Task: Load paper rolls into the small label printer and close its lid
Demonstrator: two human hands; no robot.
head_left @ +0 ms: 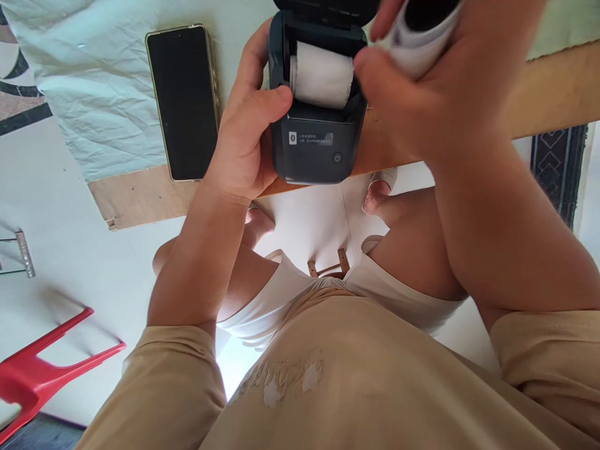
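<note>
A dark label printer (313, 153) is held at the table's edge, its lid (328, 9) raised. Inside its bay sits a white paper roll (324, 76). My left hand (253, 119) grips the printer's left side, the thumb hooked over the rim and the other fingers partly hidden behind it. At the upper right, my right hand (422, 94) is closed around a white roll with a dark hollow centre (419, 53); motion blurs it slightly. The right thumb tip is beside the printer's right rim, close to the paper roll; I cannot tell whether it touches.
A black-screened smartphone (182, 103) lies left of my left hand on the pale green cloth (100, 94). The wooden table edge (145, 197) runs below it. A red plastic stool (42, 369) stands on the floor at lower left. My knees are below the table edge.
</note>
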